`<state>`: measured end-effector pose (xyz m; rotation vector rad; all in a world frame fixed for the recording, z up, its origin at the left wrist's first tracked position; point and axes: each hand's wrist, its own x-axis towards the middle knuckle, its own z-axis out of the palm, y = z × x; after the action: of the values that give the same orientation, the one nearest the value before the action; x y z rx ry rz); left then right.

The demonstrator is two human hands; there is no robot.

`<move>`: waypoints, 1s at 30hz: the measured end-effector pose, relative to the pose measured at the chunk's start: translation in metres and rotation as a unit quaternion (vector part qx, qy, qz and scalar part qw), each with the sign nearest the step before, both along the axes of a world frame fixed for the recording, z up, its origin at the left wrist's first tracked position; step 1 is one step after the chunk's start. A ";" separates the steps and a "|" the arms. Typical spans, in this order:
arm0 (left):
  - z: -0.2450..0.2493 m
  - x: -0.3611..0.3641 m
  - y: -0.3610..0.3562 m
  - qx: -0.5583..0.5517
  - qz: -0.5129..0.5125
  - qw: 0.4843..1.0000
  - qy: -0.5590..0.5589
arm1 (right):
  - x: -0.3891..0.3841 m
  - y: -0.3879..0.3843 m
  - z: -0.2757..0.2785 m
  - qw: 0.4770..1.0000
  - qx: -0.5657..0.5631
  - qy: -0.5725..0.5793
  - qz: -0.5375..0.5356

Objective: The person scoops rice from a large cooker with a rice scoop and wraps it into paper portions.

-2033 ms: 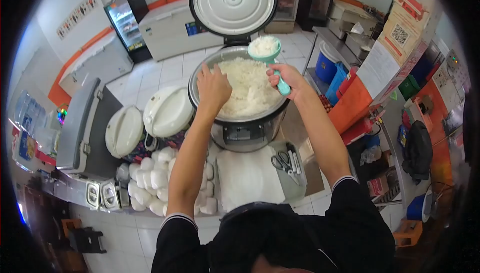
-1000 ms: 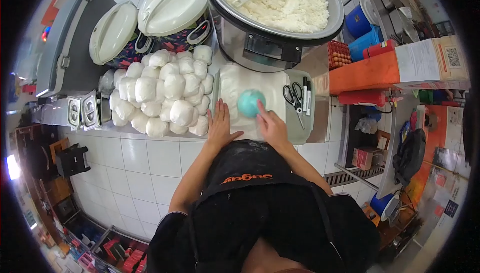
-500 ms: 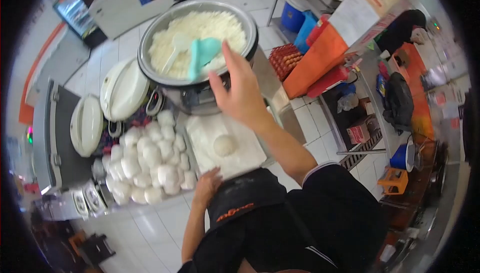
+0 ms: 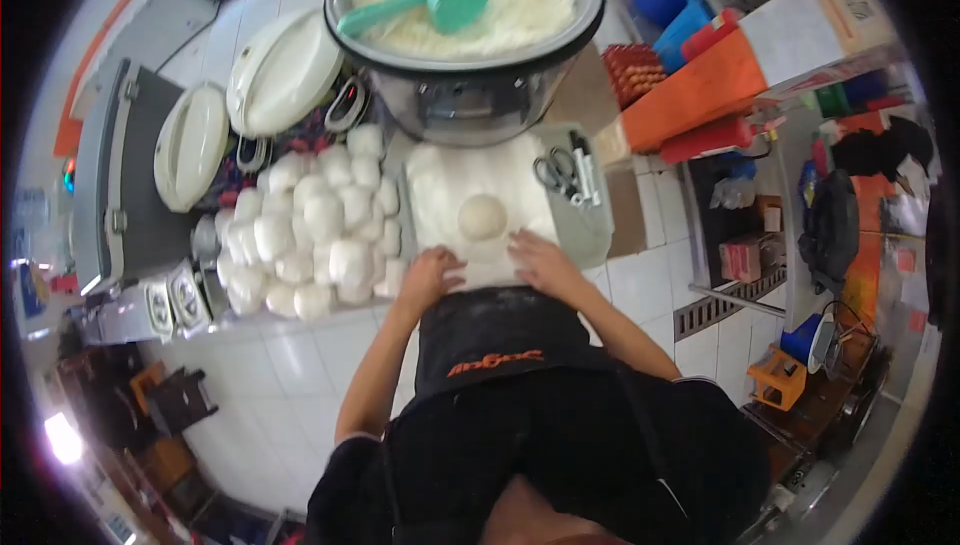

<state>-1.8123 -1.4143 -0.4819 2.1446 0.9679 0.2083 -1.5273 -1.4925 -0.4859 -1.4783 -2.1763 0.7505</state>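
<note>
A rounded mound of cooked rice (image 4: 482, 217) sits on a sheet of white wrapping paper (image 4: 440, 185) before me. My left hand (image 4: 430, 277) is at the paper's near left edge, its fingers apart and pointing inward. At the near right edge, my right hand (image 4: 545, 263) has its fingers spread on or beside the paper. Neither hand touches the rice mound. Beyond the paper stands a large rice cooker (image 4: 470, 95) full of loose rice, with a green scoop (image 4: 455, 0) lying on top.
Several white wrapped bundles (image 4: 310, 225) are heaped left of the paper. Scissors (image 4: 558, 173) and pens lie on a tray (image 4: 590, 230) at the right. Two oval cream lids (image 4: 280, 75) stand farther left. A tray of eggs (image 4: 635, 75) is beyond, near an orange counter (image 4: 690, 95).
My right hand has come down from above the cooker to the paper's near edge. The green scoop now rests on the rice. My view has shifted, and the rice mound remains on the paper.
</note>
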 end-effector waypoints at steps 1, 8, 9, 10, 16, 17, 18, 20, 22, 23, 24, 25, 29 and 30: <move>-0.001 0.001 0.003 0.026 -0.013 0.999 -0.031 | 0.002 0.003 -0.003 1.000 0.021 -0.019 0.012; 0.004 0.008 0.003 0.040 -0.029 0.998 -0.033 | 0.006 0.004 0.009 0.999 0.020 -0.031 0.031; 0.002 0.008 0.002 0.038 -0.028 0.998 -0.031 | 0.007 0.004 0.010 0.999 0.017 -0.029 0.032; 0.001 0.008 0.002 0.046 -0.023 0.998 -0.042 | 0.007 0.005 0.012 0.999 0.018 -0.031 0.037; 0.005 0.019 -0.003 0.110 -0.023 0.993 -0.021 | 0.009 0.009 0.014 0.998 0.016 -0.033 0.057; 0.005 0.020 -0.004 0.133 -0.042 0.990 -0.005 | 0.008 0.010 0.014 0.998 0.020 -0.031 0.060; 0.006 0.021 -0.005 0.133 -0.041 0.990 -0.004 | 0.008 0.012 0.014 0.997 0.020 -0.029 0.061; 0.007 0.023 -0.007 0.147 -0.045 0.988 0.021 | 0.008 0.013 0.015 0.997 0.027 -0.031 0.069; 0.009 0.023 -0.005 0.147 -0.050 0.988 0.017 | 0.009 0.013 0.013 0.997 0.029 -0.024 0.070; 0.011 0.023 -0.004 0.147 -0.056 0.987 0.013 | 0.010 0.013 0.012 0.997 0.032 -0.017 0.071; 0.012 0.023 -0.002 0.148 -0.058 0.987 0.012 | 0.011 0.012 0.008 0.997 0.032 -0.018 0.069; 0.014 0.022 -0.001 0.138 -0.053 0.989 0.007 | 0.012 0.012 0.004 0.998 0.027 0.009 0.053; 0.033 0.023 0.008 0.114 -0.040 0.993 -0.014 | 0.006 0.012 0.029 0.996 0.085 0.008 -0.016; 0.037 0.024 0.010 0.113 -0.041 0.993 -0.013 | 0.007 0.011 0.023 0.996 0.084 0.008 -0.017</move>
<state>-1.7881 -1.4043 -0.4445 2.3762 0.8739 0.3185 -1.5205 -1.4815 -0.4626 -1.4150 -2.1395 0.5509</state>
